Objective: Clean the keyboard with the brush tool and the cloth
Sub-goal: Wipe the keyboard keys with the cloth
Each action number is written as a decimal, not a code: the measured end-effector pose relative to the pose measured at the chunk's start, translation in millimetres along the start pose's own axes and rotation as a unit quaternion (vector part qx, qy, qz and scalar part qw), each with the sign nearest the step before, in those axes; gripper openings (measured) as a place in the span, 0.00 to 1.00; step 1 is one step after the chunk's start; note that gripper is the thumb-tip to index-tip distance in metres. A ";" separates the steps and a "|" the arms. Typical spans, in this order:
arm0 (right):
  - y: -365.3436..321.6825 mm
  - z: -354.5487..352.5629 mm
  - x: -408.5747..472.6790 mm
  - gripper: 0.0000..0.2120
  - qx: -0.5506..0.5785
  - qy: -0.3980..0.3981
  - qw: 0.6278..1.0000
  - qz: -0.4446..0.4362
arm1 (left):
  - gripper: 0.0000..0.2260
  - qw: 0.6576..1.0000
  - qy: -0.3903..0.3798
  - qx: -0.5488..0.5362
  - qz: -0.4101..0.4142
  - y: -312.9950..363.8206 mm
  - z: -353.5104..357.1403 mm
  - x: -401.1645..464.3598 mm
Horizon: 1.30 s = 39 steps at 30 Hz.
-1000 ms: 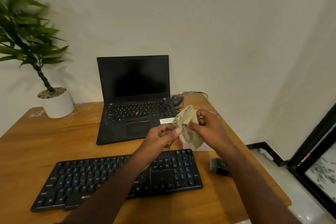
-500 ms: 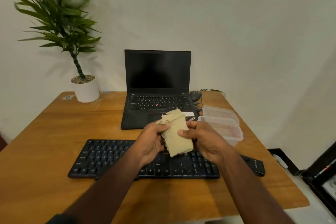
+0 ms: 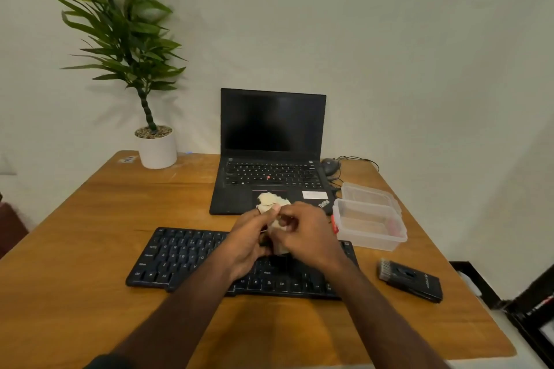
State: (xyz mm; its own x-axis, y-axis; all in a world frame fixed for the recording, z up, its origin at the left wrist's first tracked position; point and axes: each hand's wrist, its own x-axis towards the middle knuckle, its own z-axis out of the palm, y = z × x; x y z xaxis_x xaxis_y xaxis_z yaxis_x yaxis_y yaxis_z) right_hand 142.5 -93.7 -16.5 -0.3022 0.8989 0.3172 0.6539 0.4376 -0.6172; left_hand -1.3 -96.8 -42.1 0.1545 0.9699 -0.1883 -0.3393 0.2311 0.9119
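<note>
Head view. A black keyboard (image 3: 239,260) is shown lying flat on the wooden counter (image 3: 90,249), its long side toward the viewer, with both forearms reaching across it. A pale cloth (image 3: 271,200) is held above the keyboard's middle, bunched between the two hands: the left hand (image 3: 248,241) is curled round its left side, fingers pinching an upper edge, and the right hand (image 3: 305,234) is closed over its right side, so that only the crumpled top and a small patch between the hands are visible. The brush tool (image 3: 409,280), a dark flat body with bristles at its left end, is seen resting on the counter to the right of the keyboard, apart from both hands. Behind the keyboard an open laptop (image 3: 271,156) with a dark screen is placed; just to its right stand two clear plastic containers (image 3: 370,222), and a potted plant (image 3: 157,147) occupies the far left corner. The step in hand is judged to be the folding or gathering of the cloth into a wiping pad. It would be done well if a smooth, firm face were formed, loose corners were tucked inside so that no keycap is snagged, and the pad were then drawn along the key rows with light, even pressure.
</note>
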 end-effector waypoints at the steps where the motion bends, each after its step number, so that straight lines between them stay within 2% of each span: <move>1: 2.6 -2.0 -0.6 0.09 0.046 0.033 0.998 0.027 | 0.16 1.000 0.019 -0.004 0.002 -0.4 -4.8 0.4; 3: 9.2 -3.1 -2.5 0.13 0.147 0.110 0.976 0.120 | 0.14 0.999 0.033 -0.026 0.002 0.2 -13.3 -0.1; 4: 10.5 -1.9 -3.7 0.13 0.208 0.110 0.955 0.182 | 0.13 0.999 0.025 -0.039 0.001 1.3 -15.5 -0.3; 6: 9.0 4.4 -7.0 0.17 0.382 0.020 0.884 0.270 | 0.14 0.998 0.005 -0.065 0.002 6.1 -12.0 -1.8; 8: 4.0 13.0 -13.1 0.21 0.558 -0.071 0.767 0.308 | 0.14 0.998 0.005 -0.058 0.006 11.1 -5.3 -3.9; 9: 0.2 16.8 -14.8 0.21 0.606 -0.087 0.728 0.308 | 0.14 0.999 0.020 -0.029 0.012 12.9 -3.1 -3.5; 10: -4.3 20.7 -15.1 0.21 0.628 -0.091 0.712 0.301 | 0.14 0.999 0.041 0.017 0.022 13.4 -3.2 -2.1; 11: -7.5 26.3 -13.6 0.20 0.632 -0.081 0.712 0.294 | 0.14 0.995 0.065 0.071 0.035 15.1 -4.5 -1.8; 13: -10.8 36.4 -9.6 0.14 0.596 -0.027 0.753 0.279 | 0.20 0.969 0.117 0.202 0.086 17.7 -12.0 -0.9; 15: -10.4 44.6 -3.5 0.11 0.498 0.028 0.820 0.281 | 0.19 0.902 0.175 0.361 0.157 20.3 -33.0 -2.2; 17: -8.3 47.2 0.7 0.12 0.403 0.060 0.869 0.282 | 0.16 0.840 0.232 0.452 0.191 24.7 -63.2 -10.9; 19: -8.1 46.2 4.4 0.15 0.376 0.071 0.878 0.286 | 0.22 0.801 0.271 0.503 0.177 28.7 -103.8 -20.9; 21: -12.6 45.1 6.5 0.11 0.408 0.062 0.861 0.297 | 0.35 0.758 0.275 0.579 0.117 28.3 -147.2 -29.4; 22: -15.0 46.4 7.5 0.09 0.439 0.047 0.843 0.307 | 0.42 0.753 0.260 0.599 0.079 26.5 -165.2 -34.3; 24: -18.3 52.9 11.4 0.08 0.522 0.025 0.790 0.321 | 0.53 0.768 0.217 0.602 0.028 19.9 -189.8 -43.8; 26: -22.1 63.1 14.5 0.10 0.572 0.010 0.757 0.315 | 0.55 0.773 0.186 0.606 0.030 8.5 -203.5 -52.3; 27: -24.0 70.0 15.3 0.11 0.569 -0.006 0.763 0.307 | 0.53 0.777 0.189 0.599 0.045 2.8 -207.3 -56.3; 29: -28.6 85.7 18.5 0.13 0.527 -0.035 0.799 0.287 | 0.50 0.784 0.214 0.578 0.071 -5.2 -210.6 -64.7; 31: -35.5 99.9 23.4 0.12 0.452 -0.031 0.854 0.257 | 0.47 0.767 0.234 0.592 0.085 -13.1 -211.2 -72.8; 34: -52.3 114.6 37.3 0.12 0.195 0.025 0.975 0.101 | 0.45 0.737 0.271 0.610 0.106 -22.1 -206.9 -81.6; 36: -72.2 127.8 42.0 0.14 0.062 0.030 0.998 -0.010 | 0.44 0.723 0.288 0.616 0.121 -25.5 -206.2 -82.1; 37: -80.2 137.7 43.8 0.16 0.004 0.002 0.999 -0.042 | 0.45 0.717 0.290 0.622 0.124 -25.7 -205.7 -81.9; 39: -93.0 164.9 47.7 0.15 -0.124 -0.101 0.985 -0.063 | 0.46 0.707 0.286 0.635 0.124 -25.3 -205.9 -81.1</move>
State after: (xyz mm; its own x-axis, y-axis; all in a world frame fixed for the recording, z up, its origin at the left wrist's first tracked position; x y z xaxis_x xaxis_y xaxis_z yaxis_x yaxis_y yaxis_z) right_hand -47.1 -88.1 -62.7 -0.5072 0.8349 0.2138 0.7445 0.5495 -0.3793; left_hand -196.4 -165.4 -125.0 -0.2869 0.9250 0.2491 0.8730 0.1455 0.4655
